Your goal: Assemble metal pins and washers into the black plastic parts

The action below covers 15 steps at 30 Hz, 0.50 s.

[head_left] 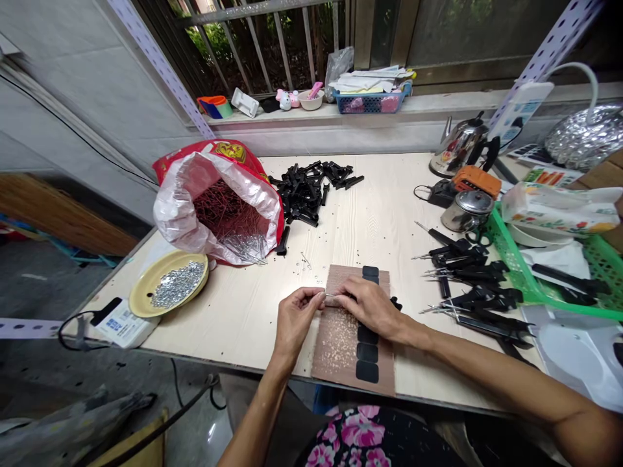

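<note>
Over a brown board (335, 373), my hands meet at a thin metal rod (331, 296). My right hand (372, 306) is closed, thumb and finger pinching the rod. A small black piece (396, 303) shows beyond that hand's wrist side; whether it joins the rod is hidden. My left hand (298, 318) pinches at the rod's left end, and anything small between its fingertips is too tiny to make out. Black rounded pads (367, 372) run in a column along the board, beside pale worn specks. Loose small rings and pins (305, 261) lie just past the board.
A red and white sack (178, 201) of thin rods stands at left, near a yellow plate (139, 295) of small metal parts. Black pieces (304, 194) are heaped behind. Black-handled tools with metal shafts (481, 298) lie at right, by a green basket (518, 266) and a kettle (457, 149).
</note>
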Each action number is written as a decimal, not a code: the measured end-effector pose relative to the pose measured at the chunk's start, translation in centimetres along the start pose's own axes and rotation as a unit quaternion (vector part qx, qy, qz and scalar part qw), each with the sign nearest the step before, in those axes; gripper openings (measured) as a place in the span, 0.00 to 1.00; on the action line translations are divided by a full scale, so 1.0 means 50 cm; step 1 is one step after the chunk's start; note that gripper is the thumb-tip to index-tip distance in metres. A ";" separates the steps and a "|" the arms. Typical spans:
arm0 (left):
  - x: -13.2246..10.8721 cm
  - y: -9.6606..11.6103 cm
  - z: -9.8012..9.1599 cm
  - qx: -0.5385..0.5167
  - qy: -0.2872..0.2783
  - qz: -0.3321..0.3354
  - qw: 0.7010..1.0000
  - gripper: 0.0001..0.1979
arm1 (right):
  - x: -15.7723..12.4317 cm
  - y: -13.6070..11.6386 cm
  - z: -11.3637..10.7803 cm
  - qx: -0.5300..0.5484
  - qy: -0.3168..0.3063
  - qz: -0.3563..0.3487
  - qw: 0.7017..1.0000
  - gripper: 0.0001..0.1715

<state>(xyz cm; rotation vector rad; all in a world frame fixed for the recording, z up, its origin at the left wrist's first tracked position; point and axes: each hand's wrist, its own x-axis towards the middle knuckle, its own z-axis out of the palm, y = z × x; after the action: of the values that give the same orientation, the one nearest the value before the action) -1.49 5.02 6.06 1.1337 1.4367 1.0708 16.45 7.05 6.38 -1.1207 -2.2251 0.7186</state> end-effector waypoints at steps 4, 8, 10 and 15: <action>0.006 -0.003 0.007 -0.070 -0.002 -0.024 0.997 0.11 | -0.002 0.004 0.001 -0.076 0.038 -0.038 0.996 0.13; 0.009 -0.009 0.013 -0.187 -0.018 -0.103 0.977 0.13 | -0.007 0.009 0.009 -0.282 0.103 -0.170 0.939 0.14; 0.010 -0.011 0.015 -0.216 -0.024 -0.135 0.967 0.14 | -0.006 0.011 0.009 -0.316 0.119 -0.194 0.921 0.13; 0.015 -0.014 0.018 -0.204 -0.010 -0.122 0.971 0.14 | -0.004 0.015 0.010 -0.313 0.113 -0.168 0.928 0.13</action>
<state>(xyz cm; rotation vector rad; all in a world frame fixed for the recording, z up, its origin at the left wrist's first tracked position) -0.76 5.69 5.11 0.6549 1.2291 1.1094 16.63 7.16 5.50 -0.9813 -2.4104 -0.2806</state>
